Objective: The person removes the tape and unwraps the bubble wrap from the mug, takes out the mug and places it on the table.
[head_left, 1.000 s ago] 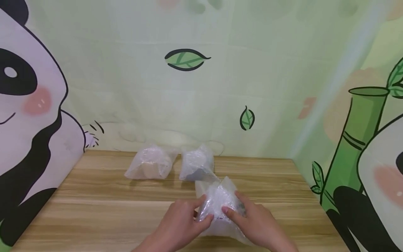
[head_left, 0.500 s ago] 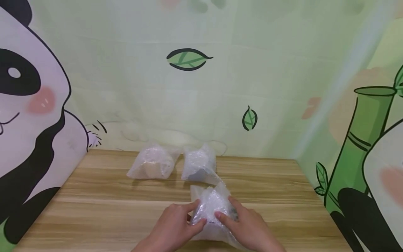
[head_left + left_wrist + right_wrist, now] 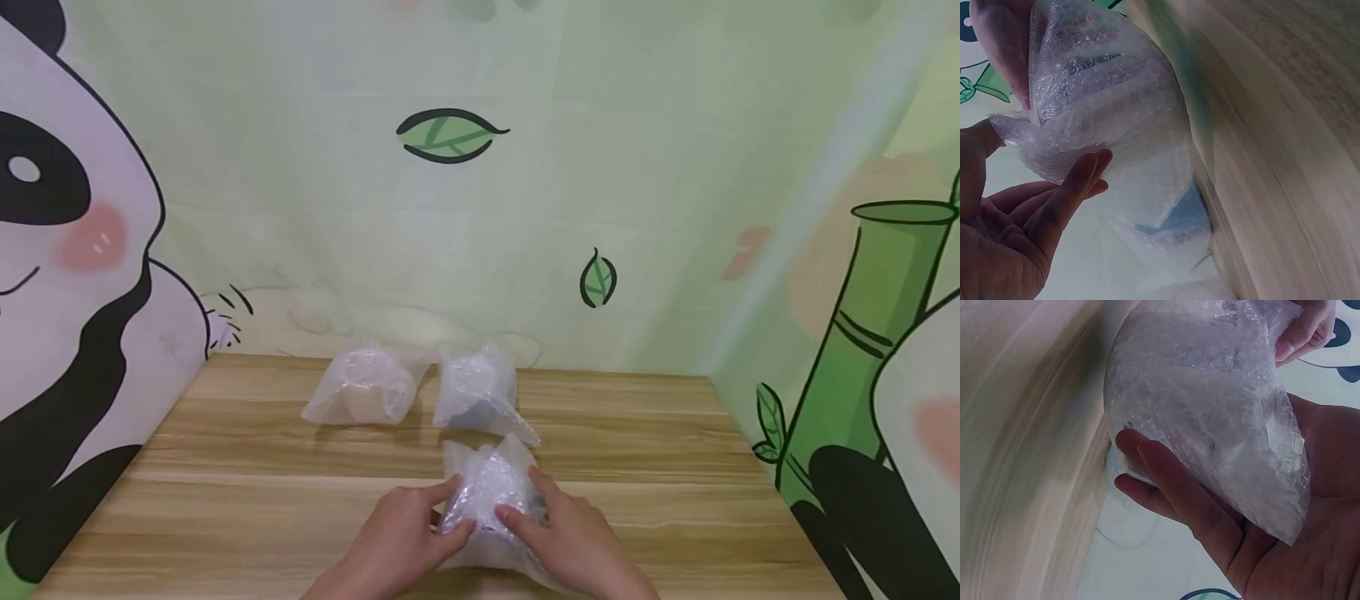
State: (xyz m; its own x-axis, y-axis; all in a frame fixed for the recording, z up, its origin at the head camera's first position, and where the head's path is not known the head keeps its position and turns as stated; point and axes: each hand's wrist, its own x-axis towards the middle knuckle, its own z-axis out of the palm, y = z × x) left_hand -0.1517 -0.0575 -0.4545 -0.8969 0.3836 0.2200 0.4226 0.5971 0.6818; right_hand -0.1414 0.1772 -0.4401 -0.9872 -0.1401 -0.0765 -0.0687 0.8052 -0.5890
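Observation:
A bubble-wrap package (image 3: 491, 492) stands near the front of the table, its contents blurred by the clear wrap. My left hand (image 3: 397, 533) grips its left side, thumb toward me and fingers round the far side. On the right side my right hand (image 3: 581, 533) holds it, the thumb pressed on top. In the left wrist view the thumb and fingertips pinch a loose fold of the bubble wrap (image 3: 1116, 106). The right wrist view shows curled fingers (image 3: 1179, 487) along the side of the wrapped package (image 3: 1197, 394).
Two more bubble-wrapped packages stand at the back of the wooden table (image 3: 247, 500): one with something pale inside (image 3: 363, 387), one with a greyish-blue base (image 3: 476, 392). Behind them hangs a green printed backdrop (image 3: 300, 208) with pandas and leaves.
Both hands have shifted the package a little to the left and toward me, so it stands slightly apart from the package behind it. The grip looks the same throughout.

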